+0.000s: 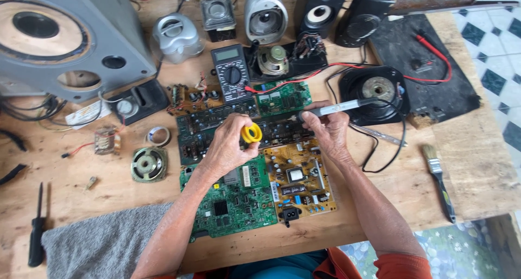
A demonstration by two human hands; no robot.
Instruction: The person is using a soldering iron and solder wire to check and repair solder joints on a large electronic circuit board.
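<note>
My left hand (230,144) holds a small yellow spool (252,133) over the middle of the circuit boards. My right hand (329,128) grips a grey soldering iron (341,107) whose black cord runs off to the right; its tip points left toward the spool. Under both hands lie a dark long circuit board (217,122), a green circuit board (233,203) and a tan power board (301,178). A multimeter (230,72) with a red lead stands just beyond the boards.
A large grey speaker cabinet (59,37) fills the back left. Small speakers line the back edge, and a loose speaker cone (148,164) sits left. A paintbrush (438,178) lies right, a black screwdriver (37,230) at the front left, a grey cloth (103,244) near me.
</note>
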